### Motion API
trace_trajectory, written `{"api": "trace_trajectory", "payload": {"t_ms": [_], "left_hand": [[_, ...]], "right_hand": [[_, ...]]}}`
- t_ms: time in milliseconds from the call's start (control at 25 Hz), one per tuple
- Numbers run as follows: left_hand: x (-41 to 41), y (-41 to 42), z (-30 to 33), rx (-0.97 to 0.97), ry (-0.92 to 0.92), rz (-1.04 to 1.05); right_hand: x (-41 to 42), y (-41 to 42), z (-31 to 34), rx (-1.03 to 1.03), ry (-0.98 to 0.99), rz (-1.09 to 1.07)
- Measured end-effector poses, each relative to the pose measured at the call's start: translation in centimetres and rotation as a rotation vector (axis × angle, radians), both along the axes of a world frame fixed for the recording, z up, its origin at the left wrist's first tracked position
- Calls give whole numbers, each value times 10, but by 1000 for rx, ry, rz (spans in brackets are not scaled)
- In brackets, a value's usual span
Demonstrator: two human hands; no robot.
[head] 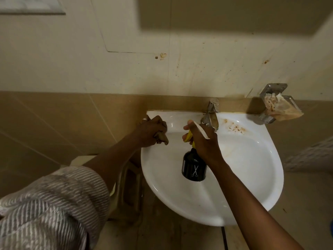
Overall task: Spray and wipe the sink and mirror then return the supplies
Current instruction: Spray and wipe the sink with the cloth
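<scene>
A white wall-mounted sink (252,186) fills the middle right, with brown rust stains (235,128) on its back ledge to the right of the tap (210,115). My right hand (203,139) grips a black spray bottle (193,167) by its yellow and white trigger head, holding it over the basin with the nozzle pointing left. My left hand (150,130) presses a bunched brownish cloth (162,137) against the sink's back left rim. Only a corner of the mirror (30,6) shows at the top left.
A metal soap holder (275,103) with a stained rag or paper in it juts from the wall right of the sink. Tan tiles line the lower wall. A pipe and bracket (129,192) sit under the sink's left side. My striped sleeve (50,204) fills the bottom left.
</scene>
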State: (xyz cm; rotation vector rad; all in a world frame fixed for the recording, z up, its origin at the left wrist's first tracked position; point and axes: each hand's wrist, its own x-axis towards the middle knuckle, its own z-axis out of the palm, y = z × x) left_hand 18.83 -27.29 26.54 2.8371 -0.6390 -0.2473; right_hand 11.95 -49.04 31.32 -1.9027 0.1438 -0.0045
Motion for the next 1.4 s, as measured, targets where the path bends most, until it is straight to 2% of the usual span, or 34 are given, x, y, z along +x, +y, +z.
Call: {"api": "trace_trajectory", "payload": {"t_ms": [120,480,720,840,1000,1160,1240,1280,1400], "left_hand": [[-18,5,0,-32,-23,59],[-111,-12,-1,-144,189,312],[-163,-54,2,-169,279,425],[-187,-77,4,-249,337,476],[-218,-123,18,-254,385,491],[-235,-182,28,-277,563,441],[-235,-206,33,-431,686,415],[-235,-215,35,-606,787,428],[-226,-220,36,-1291,1185,558]], "right_hand": [[-3,0,3,1,-17,-4],[-24,11,8,74,9,-40],[-30,9,18,133,2,-57],[-31,-7,21,150,11,-108],[-36,-34,29,165,10,-164],[-38,-58,40,142,-33,-201],[-38,-67,46,126,-35,-217],[-38,-72,49,120,-37,-219],[-35,-83,69,129,-64,-205]]}}
